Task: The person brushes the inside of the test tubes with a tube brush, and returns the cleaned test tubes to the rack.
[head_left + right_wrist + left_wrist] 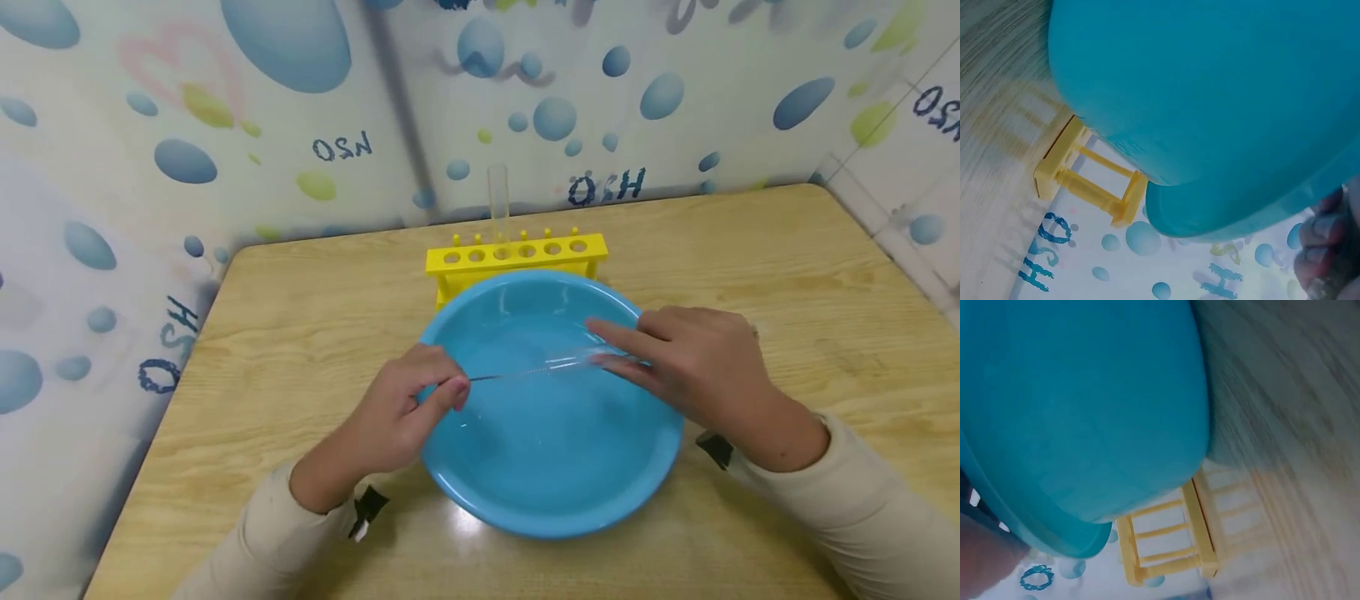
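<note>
Over a blue basin [540, 454], my left hand [393, 408] pinches the thin twisted wire of a test tube brush [485, 378] between thumb and fingers. My right hand [701, 362] holds a clear glass test tube [567, 362] lying nearly level, its open end toward the left hand. The wire runs into the tube; the brush's bristles cannot be made out. In the left wrist view the basin's outer wall [1085, 412] hides most of the work. Curled fingers [1322, 247] of the right hand show at the right wrist view's edge.
Behind the basin stands a yellow test tube rack [515, 259], with one clear tube [498, 196] upright in it. Both rest on a wooden table [315, 333] against a patterned wall [420, 100]. The basin's rim lies close below both hands.
</note>
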Motion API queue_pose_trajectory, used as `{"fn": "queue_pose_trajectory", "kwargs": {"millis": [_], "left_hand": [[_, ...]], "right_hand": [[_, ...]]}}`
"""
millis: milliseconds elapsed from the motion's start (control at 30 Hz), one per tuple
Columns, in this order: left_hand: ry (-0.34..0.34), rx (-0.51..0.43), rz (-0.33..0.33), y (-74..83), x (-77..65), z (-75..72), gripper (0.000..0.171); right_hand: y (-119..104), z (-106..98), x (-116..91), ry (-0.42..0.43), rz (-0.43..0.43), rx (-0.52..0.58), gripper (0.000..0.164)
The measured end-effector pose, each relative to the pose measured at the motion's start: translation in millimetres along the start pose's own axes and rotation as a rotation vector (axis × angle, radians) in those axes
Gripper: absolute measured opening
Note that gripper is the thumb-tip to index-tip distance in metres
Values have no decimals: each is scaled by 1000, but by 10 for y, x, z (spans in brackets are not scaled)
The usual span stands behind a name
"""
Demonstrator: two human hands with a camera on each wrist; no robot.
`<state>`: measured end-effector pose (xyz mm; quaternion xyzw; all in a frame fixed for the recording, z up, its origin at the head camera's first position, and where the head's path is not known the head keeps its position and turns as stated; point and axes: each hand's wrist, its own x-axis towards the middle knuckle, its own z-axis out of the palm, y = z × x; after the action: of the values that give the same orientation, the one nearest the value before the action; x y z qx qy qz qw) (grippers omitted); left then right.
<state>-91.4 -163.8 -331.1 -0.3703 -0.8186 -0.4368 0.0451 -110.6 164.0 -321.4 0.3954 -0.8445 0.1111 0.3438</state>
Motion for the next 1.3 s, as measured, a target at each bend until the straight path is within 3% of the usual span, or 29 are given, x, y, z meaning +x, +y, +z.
{"fn": "queue_pose_trajectory", "kwargs": {"millis": [100,200,267,433,500,567,700,800,933,1067,1167,1233,1300], "left_hand": [[-19,-45,-125,16,29,-14,29],[-14,-2,-129,18,40,-20,26],[5,89,-45,10,45,-27,22],[101,416,291,-3,51,-69,27],[133,495,375,-3,47,-90,35],[147,516,414,-2,41,-105,38],[96,380,325,-5,31,-129,41],[43,224,179,-15,25,-147,42],[-19,57,-16,-23,14,-182,32],[-49,-32,-140,-20,21,-213,30],[-34,15,-105,-18,33,-221,30],[-12,101,-10,-17,23,-211,30],[23,222,107,-6,-6,-204,33]], "right_hand": [[9,-1,7,18,23,-21,55],[16,-3,4,-21,55,29,59],[25,-15,2,-81,95,101,61],[59,-69,-5,-271,238,326,36],[69,-87,-2,-336,283,385,37],[72,-99,0,-380,313,409,38],[70,-104,4,-349,289,353,38],[71,-88,3,-239,205,240,37],[78,-52,0,-67,63,73,57],[90,-34,-10,-2,8,20,53],[108,-35,-9,-46,28,73,55],[122,-45,-5,-110,62,144,58],[129,-56,2,-188,105,232,48]]}}
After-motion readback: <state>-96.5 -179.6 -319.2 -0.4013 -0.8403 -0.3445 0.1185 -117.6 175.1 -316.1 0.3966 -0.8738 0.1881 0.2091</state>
